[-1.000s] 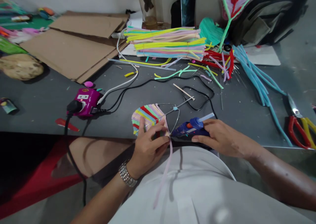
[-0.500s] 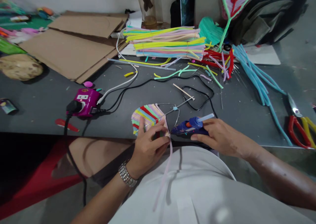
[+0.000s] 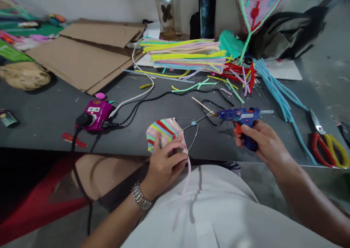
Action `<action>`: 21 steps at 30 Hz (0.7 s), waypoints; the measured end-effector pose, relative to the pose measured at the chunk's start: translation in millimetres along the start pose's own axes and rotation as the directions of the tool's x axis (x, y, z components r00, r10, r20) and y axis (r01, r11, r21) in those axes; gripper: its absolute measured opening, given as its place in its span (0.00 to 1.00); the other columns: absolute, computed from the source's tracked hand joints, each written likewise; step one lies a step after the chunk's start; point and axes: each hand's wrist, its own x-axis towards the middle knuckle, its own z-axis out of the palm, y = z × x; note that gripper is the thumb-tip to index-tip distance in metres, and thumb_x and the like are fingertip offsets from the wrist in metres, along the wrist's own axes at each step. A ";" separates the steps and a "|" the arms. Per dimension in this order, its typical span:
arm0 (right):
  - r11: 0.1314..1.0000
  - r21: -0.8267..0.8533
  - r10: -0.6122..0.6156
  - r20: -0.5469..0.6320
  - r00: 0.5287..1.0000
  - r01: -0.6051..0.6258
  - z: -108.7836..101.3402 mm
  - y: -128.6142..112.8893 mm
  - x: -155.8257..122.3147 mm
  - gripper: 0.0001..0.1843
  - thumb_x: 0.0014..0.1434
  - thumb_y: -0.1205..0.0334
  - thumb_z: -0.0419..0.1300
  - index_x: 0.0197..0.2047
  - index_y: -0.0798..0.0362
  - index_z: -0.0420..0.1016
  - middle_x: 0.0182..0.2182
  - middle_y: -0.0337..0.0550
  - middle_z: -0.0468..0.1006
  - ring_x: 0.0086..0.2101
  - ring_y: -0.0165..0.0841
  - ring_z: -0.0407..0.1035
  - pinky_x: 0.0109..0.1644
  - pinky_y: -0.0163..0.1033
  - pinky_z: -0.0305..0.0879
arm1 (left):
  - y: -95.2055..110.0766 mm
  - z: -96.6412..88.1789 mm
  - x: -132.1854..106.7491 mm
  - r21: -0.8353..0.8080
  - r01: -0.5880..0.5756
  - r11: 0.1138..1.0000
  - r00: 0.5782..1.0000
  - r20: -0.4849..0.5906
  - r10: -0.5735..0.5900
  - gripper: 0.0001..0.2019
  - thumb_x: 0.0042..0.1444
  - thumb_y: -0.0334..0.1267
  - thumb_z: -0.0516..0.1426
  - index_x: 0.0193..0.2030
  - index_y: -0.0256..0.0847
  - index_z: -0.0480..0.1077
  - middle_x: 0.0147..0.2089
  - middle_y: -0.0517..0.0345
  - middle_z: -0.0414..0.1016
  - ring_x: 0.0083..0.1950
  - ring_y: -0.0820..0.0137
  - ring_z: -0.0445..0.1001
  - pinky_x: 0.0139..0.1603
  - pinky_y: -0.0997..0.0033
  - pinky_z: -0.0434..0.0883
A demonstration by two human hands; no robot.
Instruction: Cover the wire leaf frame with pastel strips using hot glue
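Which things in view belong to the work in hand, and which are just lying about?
In the work:
striped piece, held by the left hand
blue glue gun, held by the right hand
pale pink strip hanging below the piece
probably the bundled strips

Apparently just lying about:
cardboard
bottle
bag

Grey tabletop (image 3: 131,136), brown cardboard sheets (image 3: 79,64), magenta plug adapter (image 3: 98,113), blue fuzzy stems (image 3: 276,93), red-and-yellow-handled scissors (image 3: 321,130)

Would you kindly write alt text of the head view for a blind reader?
A person's left hand holds a striped craft piece near the edge of a grey table, while the right hand grips a blue glue gun. Behind lie bundles of colourful stems and cardboard.
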 end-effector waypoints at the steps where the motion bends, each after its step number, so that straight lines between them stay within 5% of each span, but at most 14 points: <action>1: 0.999 0.040 0.008 -0.099 0.995 -0.004 -7.1 3.3 1.1 0.22 0.55 0.41 0.69 0.37 0.52 0.75 0.28 0.42 0.79 0.27 0.33 0.73 0.29 0.36 0.70 | 0.0 0.1 0.2 0.000 -0.001 1.000 1.000 0.002 0.001 0.07 0.64 0.26 0.59 0.40 0.43 0.75 0.49 0.54 0.79 0.62 0.60 0.78 0.78 0.29 0.39; 6: 0.997 -0.040 0.046 -0.445 0.894 -0.072 -53.7 20.5 9.8 0.21 0.47 0.43 0.73 0.31 0.50 0.76 0.25 0.42 0.78 0.23 0.32 0.69 0.23 0.36 0.68 | -0.4 -1.2 1.5 0.002 -0.025 1.000 1.000 -0.007 0.025 0.08 0.63 0.25 0.59 0.43 0.43 0.73 0.49 0.53 0.79 0.61 0.62 0.78 0.79 0.33 0.43; 11: 0.983 -0.146 0.013 -0.534 0.846 -0.107 -81.1 33.2 20.7 0.21 0.45 0.42 0.73 0.27 0.51 0.76 0.19 0.40 0.76 0.18 0.30 0.66 0.19 0.35 0.62 | -2.4 -8.2 4.0 -0.048 0.000 0.999 1.000 0.001 0.000 0.09 0.64 0.27 0.56 0.49 0.43 0.70 0.52 0.50 0.77 0.60 0.62 0.77 0.78 0.40 0.54; 14: 0.951 -0.255 -0.002 -0.566 0.824 -0.173 -90.0 36.0 21.7 0.24 0.48 0.38 0.69 0.27 0.52 0.76 0.16 0.38 0.70 0.16 0.30 0.60 0.18 0.37 0.55 | -9.4 -11.6 8.3 -0.016 0.051 0.999 0.998 -0.023 -0.052 0.09 0.67 0.29 0.54 0.51 0.42 0.70 0.54 0.48 0.76 0.59 0.63 0.76 0.69 0.53 0.69; 18: 0.696 -0.655 -0.222 -0.586 0.779 -0.295 -97.2 27.9 13.0 0.27 0.52 0.34 0.64 0.27 0.52 0.79 0.18 0.42 0.73 0.22 0.36 0.65 0.25 0.40 0.57 | -27.6 -13.8 17.0 0.054 0.065 0.996 0.996 -0.062 -0.062 0.08 0.68 0.31 0.55 0.50 0.42 0.72 0.53 0.49 0.75 0.53 0.65 0.77 0.54 0.64 0.76; 21: 0.518 -0.845 -0.481 -0.419 0.770 -0.136 -76.0 10.7 10.7 0.23 0.61 0.40 0.60 0.36 0.52 0.80 0.31 0.48 0.80 0.33 0.40 0.72 0.36 0.42 0.64 | -43.1 -13.0 22.1 0.103 0.041 0.994 0.996 -0.079 -0.033 0.07 0.68 0.34 0.56 0.48 0.43 0.73 0.52 0.51 0.76 0.53 0.62 0.77 0.56 0.60 0.75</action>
